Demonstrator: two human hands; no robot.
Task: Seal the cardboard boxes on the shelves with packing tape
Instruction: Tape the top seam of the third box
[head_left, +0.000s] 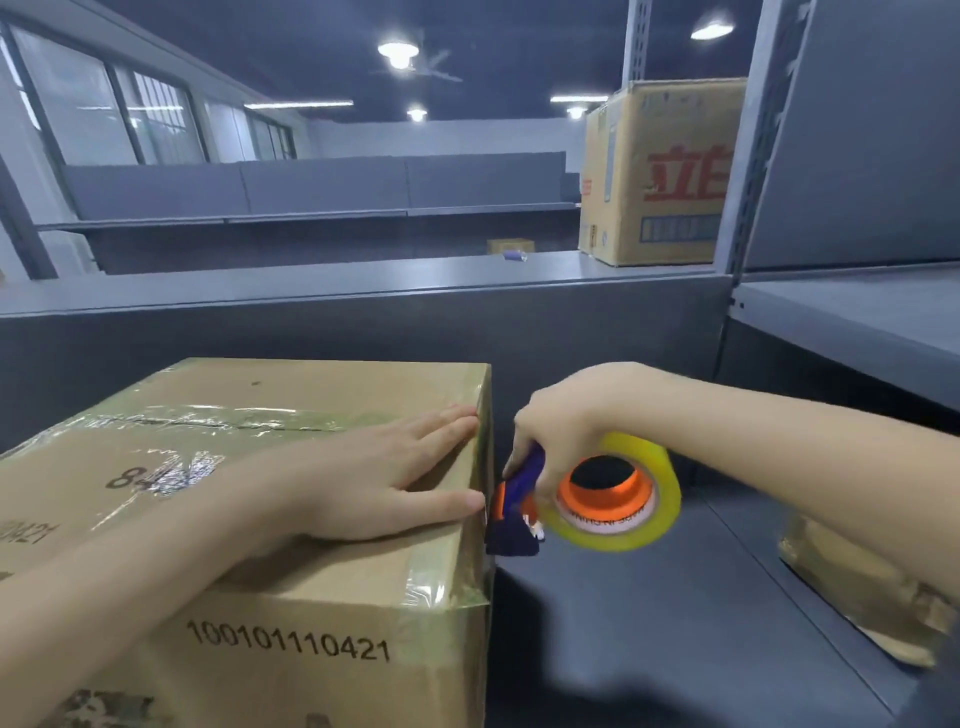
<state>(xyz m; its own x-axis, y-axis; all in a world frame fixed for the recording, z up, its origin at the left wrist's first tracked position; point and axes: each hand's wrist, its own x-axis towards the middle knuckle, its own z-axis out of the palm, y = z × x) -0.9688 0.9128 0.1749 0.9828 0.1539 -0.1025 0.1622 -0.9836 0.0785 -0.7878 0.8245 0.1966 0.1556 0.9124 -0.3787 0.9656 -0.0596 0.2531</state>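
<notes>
Step in hand: we judge this the close of a strip on the box (234, 395), with the dispenser (519, 499) down at its side face, just past the top edge.
Left hand (374, 478): flat on the box top, fingers straight, tips at the edge nearest the right hand. It presses and grasps nothing.
Right hand (566, 415): clenched round the dispenser's blue handle, with the roll of tape (666, 483) below its wrist.
Next move: we reckon a tilt to bite the blade and sever the tape while the left hand braces the box, then smoothing the tail down.
Box, place: on the shelf (649, 623), under the left hand, just left of the right hand.
Box, look: brown card with printed digits on the near face. Glossy, wrinkled tape runs along the top seam and over the right-hand edge.
Other boxes: second box (857, 587) beneath the right forearm; far box (660, 171) well beyond both hands.
</notes>
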